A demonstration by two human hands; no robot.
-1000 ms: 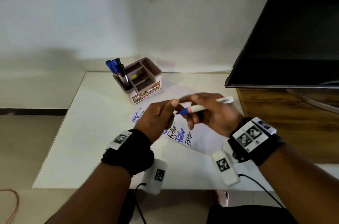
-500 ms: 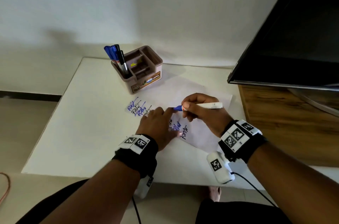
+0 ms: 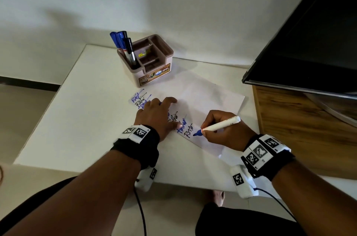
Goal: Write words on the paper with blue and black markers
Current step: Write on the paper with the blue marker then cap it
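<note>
A white sheet of paper (image 3: 208,96) lies angled on the white table (image 3: 87,119), with several blue and black handwritten words on its left part. My right hand (image 3: 224,131) grips a white-barrelled blue marker (image 3: 220,126), uncapped, its blue tip touching the paper just right of the last black word. My left hand (image 3: 157,116) lies flat on the paper with its fingers spread, covering some of the writing. Both wrists wear black bands with printed tags.
A brown and beige desk organiser (image 3: 148,61) stands behind the paper, holding blue-capped and black markers (image 3: 123,44) in its left compartment. A dark screen (image 3: 313,38) on a wooden cabinet (image 3: 301,125) borders the table on the right. A white wall rises behind.
My hands were together above the paper at the marker's tip. Then the left hand went down flat on the sheet, and the right hand brought the marker tip down to the paper.
</note>
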